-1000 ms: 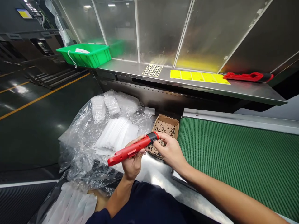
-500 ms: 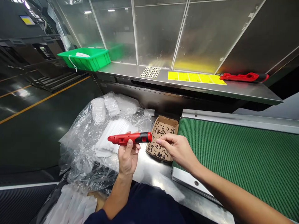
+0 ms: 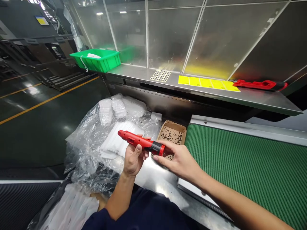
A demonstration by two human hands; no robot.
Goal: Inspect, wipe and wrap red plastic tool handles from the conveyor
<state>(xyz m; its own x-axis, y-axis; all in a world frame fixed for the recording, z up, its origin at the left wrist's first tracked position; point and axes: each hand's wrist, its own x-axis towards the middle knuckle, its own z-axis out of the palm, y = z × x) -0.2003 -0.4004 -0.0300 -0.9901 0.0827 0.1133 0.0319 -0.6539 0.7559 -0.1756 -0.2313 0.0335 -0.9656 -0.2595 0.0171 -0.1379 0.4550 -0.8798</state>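
Observation:
My left hand [image 3: 135, 159] is closed round the middle of a long red and black plastic housing [image 3: 139, 140], thumb on the near side. The housing tilts, its red tip to the upper left and its black end with a red rim to the lower right. My right hand [image 3: 181, 159] grips that rim end between thumb and fingers; whether a small piece is also in the fingers is hidden. Just behind the right hand sits a cardboard tray [image 3: 184, 136] scattered with small black pieces [image 3: 171, 135], partly covered by the hand.
White foam sleeves [image 3: 111, 142] lie on clear plastic bagging at left. A green ribbed belt [image 3: 240, 163] runs at right. On the metal shelf [image 3: 139, 71] are a green bin [image 3: 105, 64], a sticker sheet [image 3: 160, 75], yellow labels [image 3: 206, 83] and a red housing [image 3: 259, 84].
My right hand has moved from above the tray onto the black end of the housing. The housing has turned, its right end now lower. The view has shifted slightly.

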